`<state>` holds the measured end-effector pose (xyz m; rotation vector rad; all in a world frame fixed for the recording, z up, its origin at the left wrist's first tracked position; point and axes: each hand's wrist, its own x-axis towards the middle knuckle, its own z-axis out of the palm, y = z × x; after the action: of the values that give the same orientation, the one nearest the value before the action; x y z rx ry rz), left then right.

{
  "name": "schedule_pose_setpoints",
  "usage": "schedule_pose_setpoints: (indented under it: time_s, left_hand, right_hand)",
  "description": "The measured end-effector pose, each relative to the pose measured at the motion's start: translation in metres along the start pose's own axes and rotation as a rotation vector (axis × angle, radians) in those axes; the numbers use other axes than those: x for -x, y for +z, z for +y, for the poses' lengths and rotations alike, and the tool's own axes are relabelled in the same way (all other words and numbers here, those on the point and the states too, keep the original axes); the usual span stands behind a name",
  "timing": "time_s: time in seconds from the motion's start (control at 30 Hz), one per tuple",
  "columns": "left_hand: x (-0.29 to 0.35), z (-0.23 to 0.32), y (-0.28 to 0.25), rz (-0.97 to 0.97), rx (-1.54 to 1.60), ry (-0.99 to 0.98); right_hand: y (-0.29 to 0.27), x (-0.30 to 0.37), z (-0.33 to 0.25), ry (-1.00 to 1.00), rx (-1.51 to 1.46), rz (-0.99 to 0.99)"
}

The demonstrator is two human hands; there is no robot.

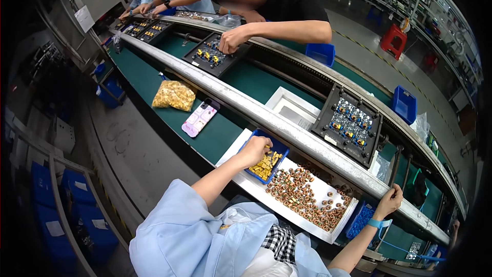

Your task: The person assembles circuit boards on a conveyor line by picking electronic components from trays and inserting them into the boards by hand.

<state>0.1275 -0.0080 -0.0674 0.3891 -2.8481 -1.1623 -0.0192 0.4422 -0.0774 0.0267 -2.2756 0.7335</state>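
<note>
My left hand reaches into a blue bin of small yellow block-shaped parts. Its fingers are bent together over them, and whatever they pinch is hidden. Beside this bin, a white tray holds many loose copper-wound coils. My right hand, with a blue strap at the wrist, is at the near metal rail, to the right of the tray. Its fingers are curled with the tips at the rail, and I cannot see what is between them. Next to it stands a bin of small blue parts.
Beyond the rail, a black fixture carries blue-and-yellow parts; another black fixture lies under a co-worker's hand. A bag of yellow parts and a phone lie on the green surface. Two more people work at the far left.
</note>
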Motion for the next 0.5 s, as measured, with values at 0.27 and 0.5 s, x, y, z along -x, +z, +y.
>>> schedule_pose_setpoints:
  time_s: [0.27, 0.5]
  left_hand:
    - [0.009, 0.015, -0.009, 0.133, 0.403, -0.201]
    - [0.009, 0.042, 0.015, -0.140, 1.507, -0.152]
  right_hand:
    - [-0.019, 0.003, -0.123, -0.103, -0.335, 0.004]
    - [0.022, 0.056, -0.254, -0.392, -0.823, -0.704]
